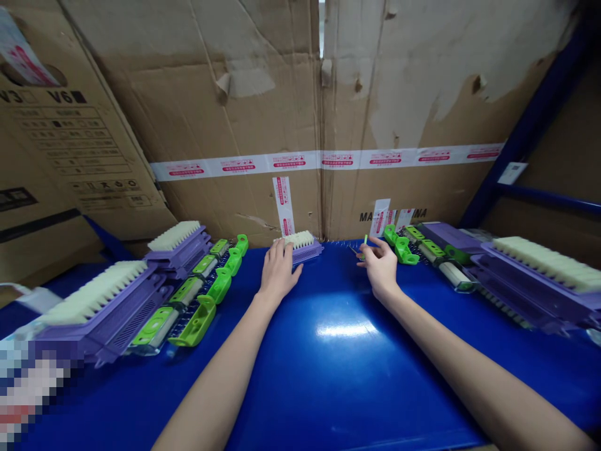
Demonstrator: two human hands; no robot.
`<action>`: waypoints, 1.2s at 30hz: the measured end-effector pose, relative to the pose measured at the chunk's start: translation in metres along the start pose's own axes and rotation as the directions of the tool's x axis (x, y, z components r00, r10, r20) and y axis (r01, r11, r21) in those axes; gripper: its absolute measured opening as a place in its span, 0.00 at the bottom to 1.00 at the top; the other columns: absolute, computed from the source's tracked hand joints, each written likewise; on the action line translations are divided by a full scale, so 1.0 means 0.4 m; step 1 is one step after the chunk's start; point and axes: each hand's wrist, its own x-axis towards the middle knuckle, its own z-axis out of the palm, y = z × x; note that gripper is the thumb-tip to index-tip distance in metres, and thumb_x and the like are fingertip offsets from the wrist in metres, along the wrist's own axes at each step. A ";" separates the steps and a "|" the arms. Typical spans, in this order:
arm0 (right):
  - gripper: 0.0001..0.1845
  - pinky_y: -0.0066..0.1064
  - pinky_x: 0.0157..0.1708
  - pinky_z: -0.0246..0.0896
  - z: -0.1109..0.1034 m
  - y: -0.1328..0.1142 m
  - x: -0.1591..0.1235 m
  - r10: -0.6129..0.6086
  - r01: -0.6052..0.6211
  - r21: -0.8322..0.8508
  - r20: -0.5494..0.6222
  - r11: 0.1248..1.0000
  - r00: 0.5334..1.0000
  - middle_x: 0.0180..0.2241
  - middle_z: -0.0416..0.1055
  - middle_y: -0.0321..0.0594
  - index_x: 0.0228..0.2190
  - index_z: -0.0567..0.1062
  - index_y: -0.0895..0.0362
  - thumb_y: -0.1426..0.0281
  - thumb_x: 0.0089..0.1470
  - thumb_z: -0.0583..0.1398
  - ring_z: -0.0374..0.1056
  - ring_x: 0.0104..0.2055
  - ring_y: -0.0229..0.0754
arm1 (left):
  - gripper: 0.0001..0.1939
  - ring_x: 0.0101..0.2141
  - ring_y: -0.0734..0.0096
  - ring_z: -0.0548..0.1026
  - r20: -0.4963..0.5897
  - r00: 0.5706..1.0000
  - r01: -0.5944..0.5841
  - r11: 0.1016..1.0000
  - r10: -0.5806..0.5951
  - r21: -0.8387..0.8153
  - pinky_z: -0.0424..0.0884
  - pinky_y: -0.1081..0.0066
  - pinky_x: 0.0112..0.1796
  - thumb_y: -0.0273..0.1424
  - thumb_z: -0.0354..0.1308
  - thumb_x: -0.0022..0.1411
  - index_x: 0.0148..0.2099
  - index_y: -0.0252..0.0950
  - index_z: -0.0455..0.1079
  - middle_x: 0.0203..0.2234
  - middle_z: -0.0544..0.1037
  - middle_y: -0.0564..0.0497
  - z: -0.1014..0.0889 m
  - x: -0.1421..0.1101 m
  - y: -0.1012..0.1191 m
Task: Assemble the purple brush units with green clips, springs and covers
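Note:
At the far edge of the blue worktop, a purple plastic unit (306,250) topped with a cream pleated block lies against the cardboard. My left hand (278,269) rests on its left end, fingers stretched out and thumb spread to the side. To the right, my right hand (381,266) has thumb and fingers pinched around a thin tool (365,240) with a green end; its exact kind is too small to tell. Small metal pieces (345,243), perhaps screws, lie along the back edge between the hands. Bright green plastic pieces (402,247) stand just right of that hand.
Purple units with cream pleated tops (101,291) are lined up at left, beside green-and-clear parts (188,291) and green brackets (200,321). More purple units (539,275) stand at right. Cardboard walls (244,113) close off the back; a blue frame post (521,119) rises at right.

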 end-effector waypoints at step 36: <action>0.22 0.29 0.19 0.62 -0.004 -0.006 0.003 -0.027 0.033 -0.062 0.101 0.998 0.994 0.25 0.67 0.36 0.39 0.71 0.58 0.61 0.39 0.60 0.67 0.26 0.41 | 0.44 0.42 0.52 0.69 -0.021 0.998 -0.052 0.997 0.053 0.055 0.66 0.58 0.41 0.57 0.59 0.46 0.56 0.30 0.60 0.42 0.72 0.38 -0.062 0.008 0.020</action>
